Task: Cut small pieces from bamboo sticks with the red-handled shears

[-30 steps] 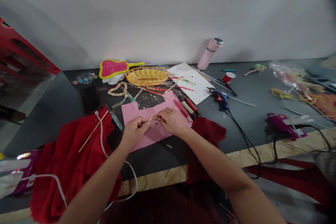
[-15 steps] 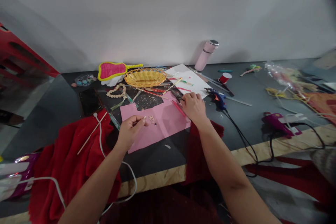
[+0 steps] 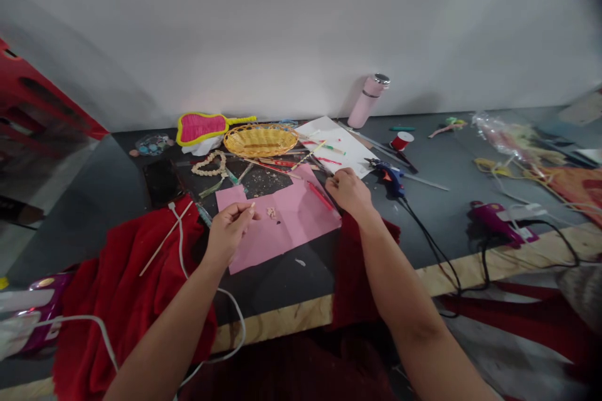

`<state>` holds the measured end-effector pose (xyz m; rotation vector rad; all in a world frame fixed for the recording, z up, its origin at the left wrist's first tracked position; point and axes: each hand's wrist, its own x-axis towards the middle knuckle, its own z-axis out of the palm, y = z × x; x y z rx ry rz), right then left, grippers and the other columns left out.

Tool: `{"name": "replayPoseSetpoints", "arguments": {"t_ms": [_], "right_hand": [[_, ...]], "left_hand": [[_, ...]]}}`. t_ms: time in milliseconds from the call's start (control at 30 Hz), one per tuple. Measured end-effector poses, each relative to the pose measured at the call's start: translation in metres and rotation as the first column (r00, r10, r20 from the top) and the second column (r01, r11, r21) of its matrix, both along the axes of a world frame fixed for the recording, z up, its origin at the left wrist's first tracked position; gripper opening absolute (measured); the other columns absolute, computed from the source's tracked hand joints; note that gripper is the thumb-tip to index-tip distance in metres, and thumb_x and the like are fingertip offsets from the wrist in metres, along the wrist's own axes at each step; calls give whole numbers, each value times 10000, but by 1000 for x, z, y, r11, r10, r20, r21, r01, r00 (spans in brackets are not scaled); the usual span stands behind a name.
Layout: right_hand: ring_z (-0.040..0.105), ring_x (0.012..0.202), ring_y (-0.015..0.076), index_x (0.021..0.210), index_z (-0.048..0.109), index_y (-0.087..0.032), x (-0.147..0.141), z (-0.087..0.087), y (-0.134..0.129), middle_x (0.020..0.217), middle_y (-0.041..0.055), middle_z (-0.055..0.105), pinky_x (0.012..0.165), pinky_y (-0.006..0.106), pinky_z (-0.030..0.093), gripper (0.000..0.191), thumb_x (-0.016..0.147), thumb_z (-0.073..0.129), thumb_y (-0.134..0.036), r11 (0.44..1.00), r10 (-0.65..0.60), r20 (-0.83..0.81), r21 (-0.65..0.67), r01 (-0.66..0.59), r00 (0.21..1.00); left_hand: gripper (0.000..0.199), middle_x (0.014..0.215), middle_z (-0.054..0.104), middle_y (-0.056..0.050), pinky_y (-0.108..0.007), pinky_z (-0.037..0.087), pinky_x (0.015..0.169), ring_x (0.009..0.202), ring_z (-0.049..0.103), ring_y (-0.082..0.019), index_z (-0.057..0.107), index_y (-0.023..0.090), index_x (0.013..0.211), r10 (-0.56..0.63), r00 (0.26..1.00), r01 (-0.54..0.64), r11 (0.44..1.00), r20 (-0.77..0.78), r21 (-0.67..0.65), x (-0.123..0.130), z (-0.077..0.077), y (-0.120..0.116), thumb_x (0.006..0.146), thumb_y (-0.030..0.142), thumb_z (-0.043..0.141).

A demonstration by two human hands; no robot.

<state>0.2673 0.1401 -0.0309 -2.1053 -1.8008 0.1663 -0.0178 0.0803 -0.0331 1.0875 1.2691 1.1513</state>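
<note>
Since a second ago, right hand (image 3: 347, 190) left the pink paper (image 3: 282, 219), now curled loosely over tools; left hand (image 3: 229, 229) pinches a small stick (image 3: 251, 206).

Thin pale wooden stick (image 3: 249, 207) pinched at the left hand's fingertips, its tip poking out, above a flat pink paper sheet (image 3: 291, 219), small beige bead cluster (image 3: 271, 212) lying on the sheet just beside it
</note>
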Motion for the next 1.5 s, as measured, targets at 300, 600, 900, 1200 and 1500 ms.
{"name": "replayPoseSetpoints", "arguments": {"t_ms": [300, 600, 900, 1200, 1500], "right_hand": [[609, 737, 167, 984, 482, -225, -28, 11, -12, 873, 14, 583, 639, 325, 507, 316, 760, 613, -405, 950, 209, -928, 118, -289, 307], [422, 1245, 250, 954, 539, -179, -56, 19, -32, 1211, 146, 502, 1012, 445, 403, 194, 810, 421, -121, 733, 679, -182, 205, -648, 711], [388, 1262, 323, 1127, 498, -139, -73, 17, -49, 1494, 184, 202, 943, 500, 415, 318, 821, 418, -108, 709, 692, 185, 9, -705, 698], [452, 1197, 322, 1145, 510, -139, -80, 16, -53, 1495, 171, 239, 908, 476, 428, 290, 879, 399, -176, 715, 678, 271, -32, -698, 683], [425, 1217, 289, 1154, 510, -143, -80, 13, -51, 1451, 137, 348, 948, 466, 405, 296, 888, 381, -167, 697, 709, 198, -49, -716, 677]], "left_hand": [[258, 755, 680, -27, -163, 263, 413, 461, 381, -30, 673, 167, 901, -10, 990, 17, 999, 141, -48, 0, 0, 0, 737, 366, 686], [171, 630, 631, 0, -165, 236, 405, 436, 352, -26, 671, 163, 855, 61, 970, -74, 996, 234, 47, 0, 3, -1, 760, 306, 676], [157, 660, 646, -6, -173, 239, 416, 440, 339, -32, 646, 163, 787, 53, 977, -70, 995, 205, 75, 0, 5, -3, 773, 319, 661], [176, 623, 624, 3, -201, 237, 431, 447, 344, -56, 622, 166, 705, 11, 993, -19, 998, 115, 63, 1, 3, -4, 762, 331, 646], [180, 593, 594, 9, -204, 291, 462, 475, 402, -70, 647, 167, 718, -40, 999, 37, 996, 36, 85, -1, 6, -6, 783, 335, 633]]}}
